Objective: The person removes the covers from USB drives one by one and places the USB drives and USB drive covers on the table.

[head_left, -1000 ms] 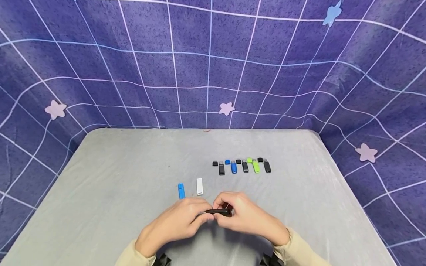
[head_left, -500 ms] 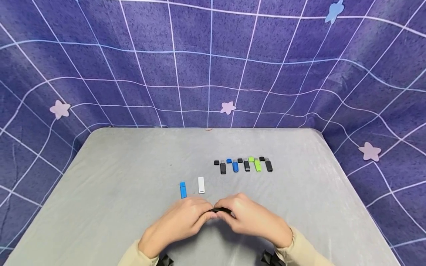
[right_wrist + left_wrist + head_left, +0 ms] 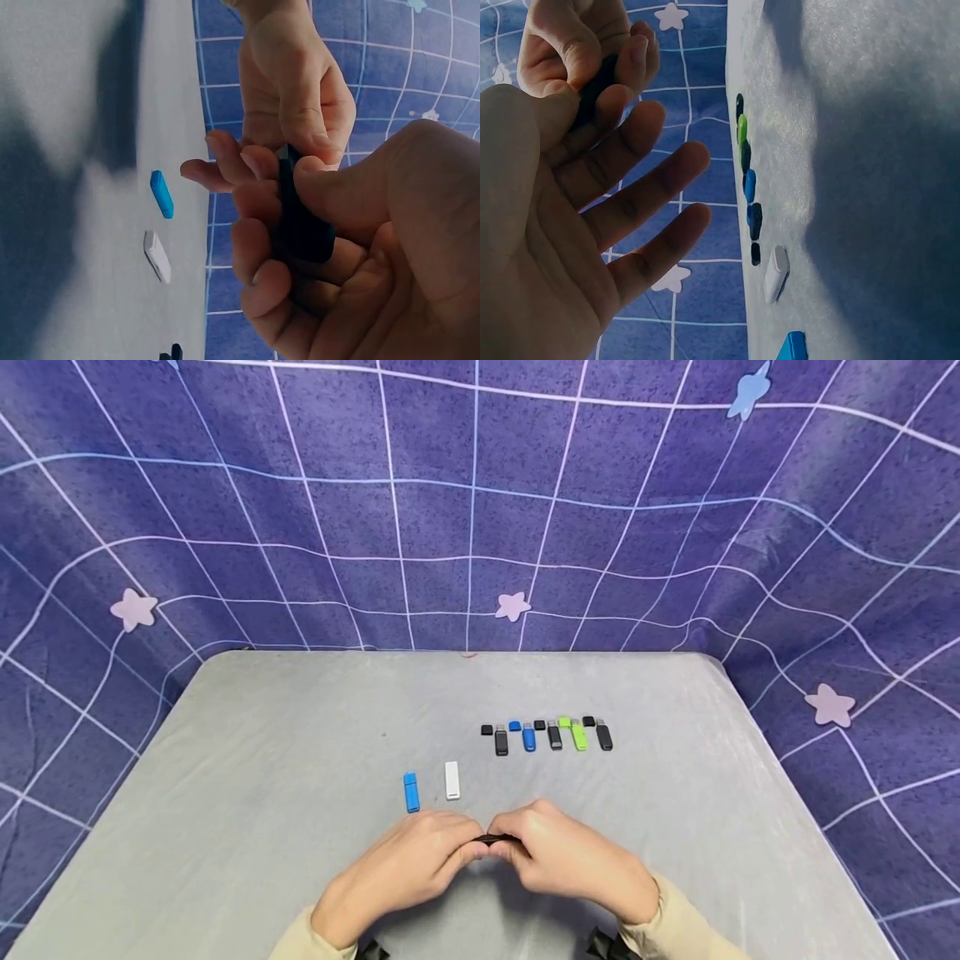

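Note:
Just above the near part of the table, both hands meet on a black USB flash drive (image 3: 306, 225). My left hand (image 3: 416, 864) pinches one end between thumb and index finger, and its other fingers are spread apart in the left wrist view. The other end is gripped by my right hand (image 3: 573, 864), thumb on top and fingers curled beneath. Fingers cover much of the drive, so I cannot tell whether its cap is on. Beyond the left hand lie a capped blue USB drive (image 3: 411, 792) and a white USB drive (image 3: 452, 780).
Farther back runs a row of uncapped drives: black (image 3: 501, 741), blue (image 3: 529, 738), dark (image 3: 555, 737), green (image 3: 579, 736) and black (image 3: 604, 736). Each has a cap by its connector. A purple curtain (image 3: 420, 518) hangs behind the grey table (image 3: 300, 718).
My right hand's fingers have closed farther over the black USB flash drive, leaving less of it showing in the head view. The hands have come closer together; the drives on the table stay put.

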Tool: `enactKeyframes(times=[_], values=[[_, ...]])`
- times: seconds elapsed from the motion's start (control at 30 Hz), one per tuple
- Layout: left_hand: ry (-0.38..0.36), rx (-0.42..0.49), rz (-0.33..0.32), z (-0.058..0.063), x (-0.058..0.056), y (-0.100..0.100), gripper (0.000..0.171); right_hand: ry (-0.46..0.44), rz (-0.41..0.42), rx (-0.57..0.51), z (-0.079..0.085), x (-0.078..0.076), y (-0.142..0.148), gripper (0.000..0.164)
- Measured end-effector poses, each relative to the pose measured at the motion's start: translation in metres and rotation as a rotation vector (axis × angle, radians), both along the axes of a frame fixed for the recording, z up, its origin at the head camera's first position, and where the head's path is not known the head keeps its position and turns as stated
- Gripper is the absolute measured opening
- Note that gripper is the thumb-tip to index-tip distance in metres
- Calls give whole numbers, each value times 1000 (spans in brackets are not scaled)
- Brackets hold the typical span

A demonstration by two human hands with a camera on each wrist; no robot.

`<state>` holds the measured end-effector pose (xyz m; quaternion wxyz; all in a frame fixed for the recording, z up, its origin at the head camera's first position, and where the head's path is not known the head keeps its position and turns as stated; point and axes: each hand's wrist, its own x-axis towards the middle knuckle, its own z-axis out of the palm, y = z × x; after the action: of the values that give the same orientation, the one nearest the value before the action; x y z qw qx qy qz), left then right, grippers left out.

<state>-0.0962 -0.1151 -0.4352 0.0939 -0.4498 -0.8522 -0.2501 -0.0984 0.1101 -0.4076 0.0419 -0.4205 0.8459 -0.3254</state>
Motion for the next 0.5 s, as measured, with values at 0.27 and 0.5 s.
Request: enactKeyframes(times=[0.27, 0.5], values=[[13, -5, -6, -1, -2, 2, 27, -27, -23, 46, -3, 2, 3, 24], [16, 0, -7, -1, -1, 3, 30, -47, -18, 62, -4, 2, 5, 23]])
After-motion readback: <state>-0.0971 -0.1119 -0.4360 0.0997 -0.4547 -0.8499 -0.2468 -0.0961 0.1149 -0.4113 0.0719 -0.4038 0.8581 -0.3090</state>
